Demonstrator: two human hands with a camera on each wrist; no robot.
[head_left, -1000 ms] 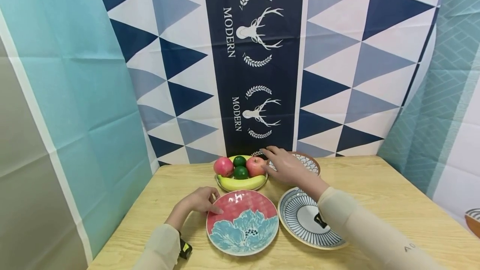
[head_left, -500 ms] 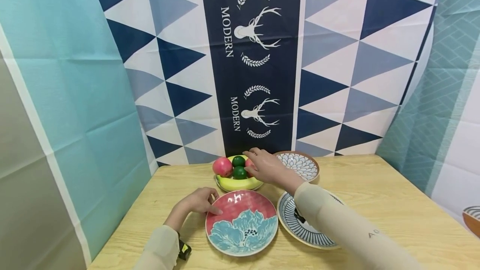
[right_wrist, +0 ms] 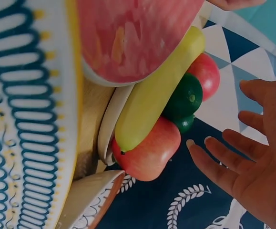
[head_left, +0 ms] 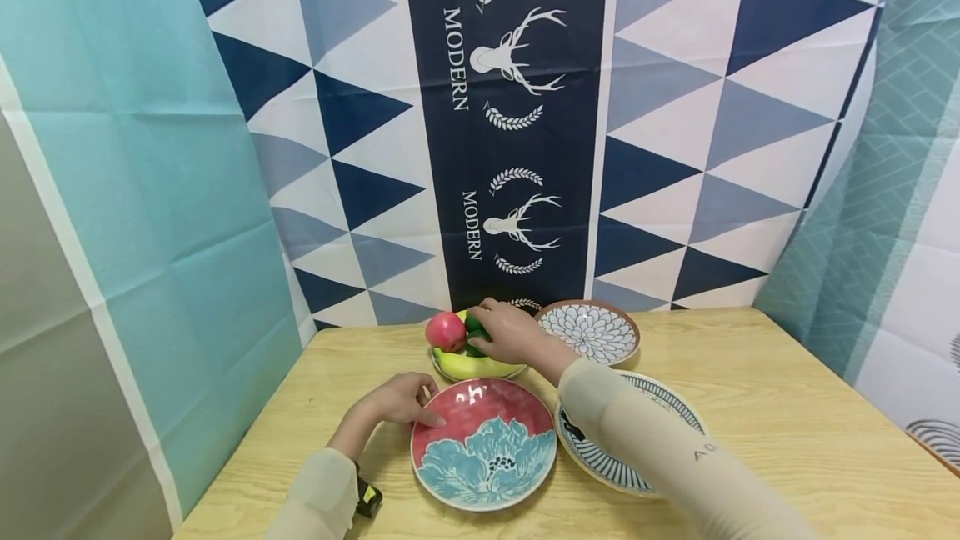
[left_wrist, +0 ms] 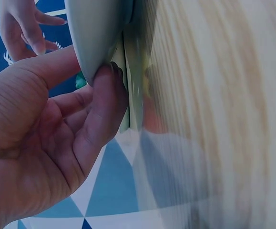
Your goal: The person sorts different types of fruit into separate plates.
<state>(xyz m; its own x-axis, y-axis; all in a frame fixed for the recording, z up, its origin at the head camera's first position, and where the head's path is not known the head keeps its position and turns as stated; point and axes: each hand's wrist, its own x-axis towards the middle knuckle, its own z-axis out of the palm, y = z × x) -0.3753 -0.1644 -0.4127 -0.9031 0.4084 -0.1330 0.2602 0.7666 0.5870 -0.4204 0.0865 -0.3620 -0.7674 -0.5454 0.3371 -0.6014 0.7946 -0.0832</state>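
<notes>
My left hand (head_left: 395, 398) holds the left rim of a red plate (head_left: 483, 486) with a blue flower, thumb on top. In the left wrist view its fingers (left_wrist: 110, 98) reach under the rim. My right hand (head_left: 510, 333) is over a dish of fruit at the back, hiding part of it. The right wrist view shows its fingers (right_wrist: 211, 167) spread, loosely bent and apart from the fruit. A yellow banana (right_wrist: 161, 90), a red apple (right_wrist: 149, 150), dark green round fruits (right_wrist: 183, 98) and a pinkish-red round fruit (head_left: 446, 331) lie in the dish.
A blue-striped white plate (head_left: 678, 411) lies right of the red plate, partly under my right forearm. Behind it stands a brown-rimmed bowl (head_left: 588, 330) with a petal pattern. A patterned curtain (head_left: 517, 107) hangs at the table's back edge.
My right hand has moved left from beside the brown-rimmed bowl, past the apple, to over the green fruits. The left hand and the red plate have stayed in place.
</notes>
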